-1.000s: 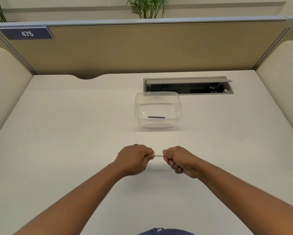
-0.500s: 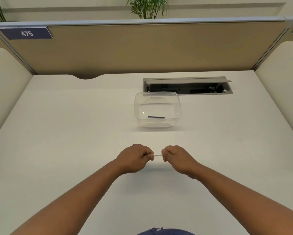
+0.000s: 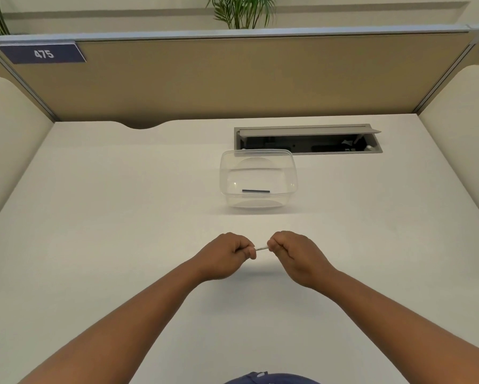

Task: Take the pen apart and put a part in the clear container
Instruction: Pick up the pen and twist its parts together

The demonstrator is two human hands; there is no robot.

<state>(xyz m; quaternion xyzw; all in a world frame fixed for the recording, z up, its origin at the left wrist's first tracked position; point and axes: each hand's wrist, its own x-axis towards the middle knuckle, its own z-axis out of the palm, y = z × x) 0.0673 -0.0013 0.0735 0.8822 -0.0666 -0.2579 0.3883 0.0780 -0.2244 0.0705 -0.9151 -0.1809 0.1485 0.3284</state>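
Betw. 2 hands (image 3: 262, 253): 1 pen (image 3: 261, 248)

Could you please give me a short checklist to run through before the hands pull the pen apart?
1. Left hand grips one end of the pen: ok.
2. Right hand grips the other end: ok.
3. Pen parts already separated: cannot tell; only a short pale stretch shows between the fists.
4. Clear container open on top and upright: ok, no lid is seen on it.
5. Room in the container: ok; only a thin dark part lies on its floor.
6. Path from the hands to the container across the desk: ok, nothing stands between.
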